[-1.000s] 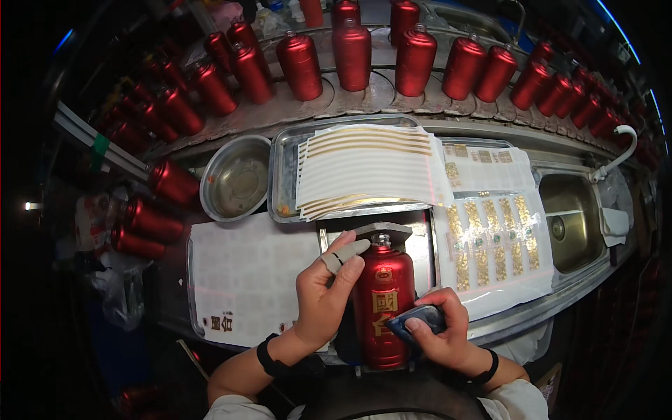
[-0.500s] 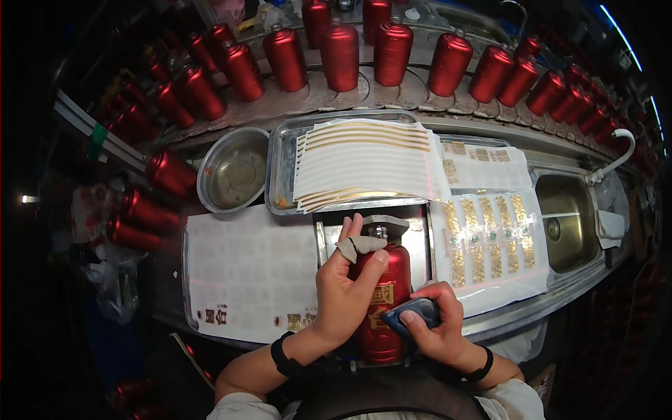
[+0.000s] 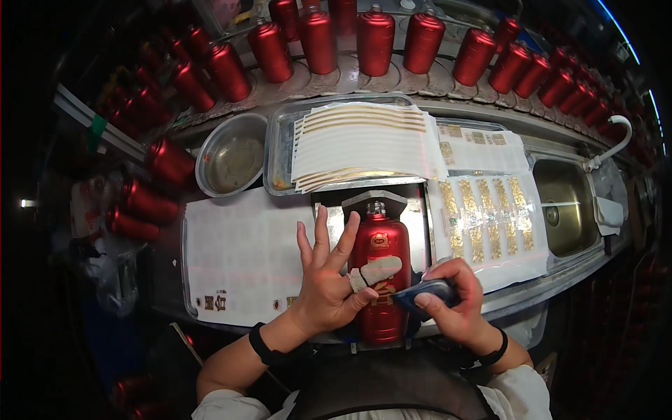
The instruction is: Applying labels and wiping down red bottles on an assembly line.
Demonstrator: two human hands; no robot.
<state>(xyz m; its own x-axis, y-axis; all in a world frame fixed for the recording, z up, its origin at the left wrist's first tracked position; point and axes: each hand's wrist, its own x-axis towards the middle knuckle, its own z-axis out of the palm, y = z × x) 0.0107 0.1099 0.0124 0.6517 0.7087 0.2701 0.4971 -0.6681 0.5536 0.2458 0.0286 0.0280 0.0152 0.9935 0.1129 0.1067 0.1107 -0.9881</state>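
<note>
On the lying red bottle (image 3: 379,280), left hand (image 3: 325,283) fingers spread, right hand (image 3: 448,308) pinching dark pad (image 3: 423,290), gold labels (image 3: 486,217) right.

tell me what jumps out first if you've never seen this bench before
The eye lands on the glossy red bottle lying at the centre of the bench, with the left hand spread against it and the right hand pressing a dark blue pad to its side. Next comes the curved row of matching red bottles along the far edge, then the steel tray stacked with gold-striped white strips just behind the hands.
</note>
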